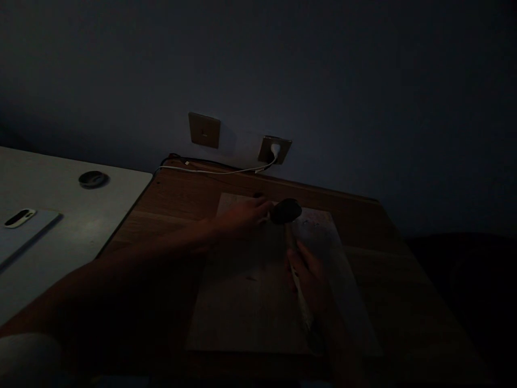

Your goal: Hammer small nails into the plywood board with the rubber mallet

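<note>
In the dim light, my right hand (309, 272) is closed around the pale handle of a mallet (286, 211) with a dark, rounded head. The handle slants down through my fist toward my forearm. My left hand (252, 211) reaches in from the left, fingers bent and pinched close beside the mallet head. A small pale thing shows at its fingertips, too dark to name. Both hands are over a light rectangular board (242, 302) lying on the wooden table, and a small dark mark shows on its surface.
The brown wooden table (161, 196) stands against a wall with two outlet plates (204, 130). From one, a white charger cable (218, 172) trails along the back edge. On the white table (81, 237) at left lie a phone (30, 229) and a dark round ring-shaped object (92, 179).
</note>
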{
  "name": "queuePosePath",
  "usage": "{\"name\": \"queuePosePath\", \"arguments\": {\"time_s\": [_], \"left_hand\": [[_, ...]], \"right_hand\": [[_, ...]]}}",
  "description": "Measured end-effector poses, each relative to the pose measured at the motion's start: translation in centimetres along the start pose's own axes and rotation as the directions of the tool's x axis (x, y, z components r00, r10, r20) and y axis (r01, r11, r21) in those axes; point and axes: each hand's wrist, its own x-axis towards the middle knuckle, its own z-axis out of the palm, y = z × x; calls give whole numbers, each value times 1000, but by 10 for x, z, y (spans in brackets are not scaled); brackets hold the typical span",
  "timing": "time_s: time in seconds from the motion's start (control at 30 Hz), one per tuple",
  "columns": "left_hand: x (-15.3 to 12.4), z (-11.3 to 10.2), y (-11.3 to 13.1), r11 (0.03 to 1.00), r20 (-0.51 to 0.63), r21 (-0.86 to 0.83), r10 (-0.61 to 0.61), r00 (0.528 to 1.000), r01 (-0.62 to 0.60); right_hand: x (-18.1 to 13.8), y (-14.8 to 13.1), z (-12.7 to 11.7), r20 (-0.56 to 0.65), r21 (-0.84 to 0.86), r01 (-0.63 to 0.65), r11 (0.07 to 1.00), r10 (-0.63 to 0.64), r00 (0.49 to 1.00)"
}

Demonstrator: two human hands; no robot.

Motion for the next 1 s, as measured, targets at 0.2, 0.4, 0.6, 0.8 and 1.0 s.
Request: {"name": "queuePosePath", "arguments": {"time_s": [0.2,0.4,0.6,0.8,1.0], "left_hand": [[-30,5,40,832,347,145,465,814,-536],[-43,11,50,779,249,140,570,783,-612],[-29,1,28,878,238,73,445,863,-473],[-6,0,-27,992,-56,-89,-92,994,87],[-5,8,-36,992,-11,-24,-128,992,127]], "right_hand": [[-11,0,-16,-112,11,-28,1000,29,993],[-12,4,-19,-109,8,-17,1000,18,994],[-13,8,-15,-77,29,-38,999,41,996],[-15,6,-13,-64,37,-53,998,55,996],[-16,6,-9,-41,18,-55,998,56,998]]}}
